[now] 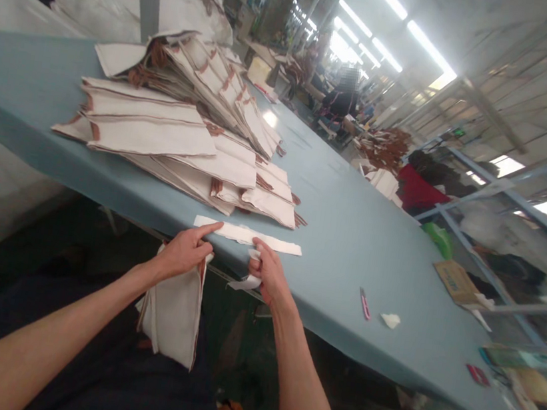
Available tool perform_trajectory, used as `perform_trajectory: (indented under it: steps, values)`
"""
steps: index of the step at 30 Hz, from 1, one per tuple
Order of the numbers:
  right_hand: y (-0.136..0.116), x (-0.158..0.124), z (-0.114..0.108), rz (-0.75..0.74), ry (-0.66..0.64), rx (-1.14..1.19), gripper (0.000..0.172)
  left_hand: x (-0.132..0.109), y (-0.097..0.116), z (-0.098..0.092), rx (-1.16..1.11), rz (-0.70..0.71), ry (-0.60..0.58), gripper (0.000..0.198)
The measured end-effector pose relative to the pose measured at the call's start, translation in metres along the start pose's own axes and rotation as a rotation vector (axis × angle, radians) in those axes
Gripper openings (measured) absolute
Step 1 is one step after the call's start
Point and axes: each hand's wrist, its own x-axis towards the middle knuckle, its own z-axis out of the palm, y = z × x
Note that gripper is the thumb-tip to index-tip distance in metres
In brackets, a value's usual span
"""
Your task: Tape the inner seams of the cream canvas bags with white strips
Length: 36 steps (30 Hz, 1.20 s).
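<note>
A long white strip [278, 244] lies along the near edge of the blue-green table. My left hand [185, 249] rests its stretched index finger on the strip's left part. Its other fingers are curled round white fabric pieces with brown edges [172, 319], which hang below the table edge. On the strip's middle presses the index finger of my right hand [267, 270]. A crumpled white ribbon-like scrap [246, 283] is gripped in that hand's curled fingers and dangles from them. Just beyond the strip, stacks of white brown-edged fabric pieces [151, 135] lie overlapping.
On the table [329, 239] to the right lie a pink cutter [364, 304], a white scrap [390, 320] and a small red object [477, 374]. A cardboard box [455, 281] sits by the blue shelf frame. Farther back a person [340, 103] is near brown piles.
</note>
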Motion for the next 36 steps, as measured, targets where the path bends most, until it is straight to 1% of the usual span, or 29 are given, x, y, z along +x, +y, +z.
perform_trajectory:
  steps: [3,5,8,11,15,17,19,20,21,22,23,25,27,29,31,34,36]
  values:
    - [-0.016,-0.007,-0.004,-0.039,0.012,0.019,0.041,-0.006,0.003,0.0,-0.047,0.041,0.027,0.045]
    - [-0.03,-0.015,-0.004,-0.06,0.008,0.037,0.039,-0.014,0.007,-0.001,-0.055,0.08,0.042,0.052]
    - [-0.048,-0.029,0.005,-0.054,-0.042,0.062,0.033,-0.028,0.013,-0.005,-0.035,0.124,0.059,0.065]
    - [-0.058,-0.047,0.029,-0.02,-0.133,0.086,0.031,-0.042,0.017,-0.01,-0.005,0.133,0.056,0.065]
    - [-0.068,-0.078,0.07,0.014,-0.296,0.12,0.034,-0.052,0.022,-0.016,0.031,0.144,0.047,0.065]
    - [-0.074,-0.091,0.089,0.02,-0.415,0.169,0.032,-0.057,0.024,-0.018,0.043,0.151,0.061,0.071]
    - [-0.08,-0.099,0.105,0.024,-0.5,0.24,0.024,-0.063,0.026,-0.019,0.042,0.155,0.083,0.082]
    - [-0.082,-0.1,0.112,0.024,-0.502,0.279,0.018,-0.068,0.027,-0.019,0.034,0.158,0.097,0.087]
    - [-0.084,-0.1,0.119,0.026,-0.468,0.317,0.012,-0.074,0.028,-0.019,0.021,0.163,0.112,0.091]
    - [-0.085,-0.098,0.124,0.032,-0.406,0.355,0.008,-0.082,0.028,-0.018,0.005,0.171,0.125,0.095]
    - [-0.084,-0.095,0.129,0.04,-0.331,0.393,0.009,-0.09,0.029,-0.017,-0.015,0.182,0.136,0.099]
    - [-0.079,-0.088,0.135,0.064,-0.2,0.452,0.017,-0.109,0.032,-0.014,-0.061,0.215,0.157,0.102]
    - [-0.069,-0.082,0.138,0.091,-0.143,0.478,0.024,-0.127,0.036,-0.01,-0.109,0.254,0.182,0.093]
    - [-0.056,-0.08,0.14,0.119,-0.14,0.481,0.027,-0.139,0.041,-0.008,-0.151,0.297,0.21,0.074]
    - [-0.042,-0.081,0.141,0.155,-0.145,0.478,0.03,-0.146,0.046,-0.01,-0.186,0.345,0.227,0.054]
    - [-0.024,-0.084,0.142,0.188,-0.159,0.463,0.029,-0.152,0.054,-0.017,-0.229,0.403,0.233,0.031]
    - [-0.014,-0.085,0.142,0.191,-0.166,0.443,0.024,-0.158,0.06,-0.023,-0.253,0.409,0.237,0.026]
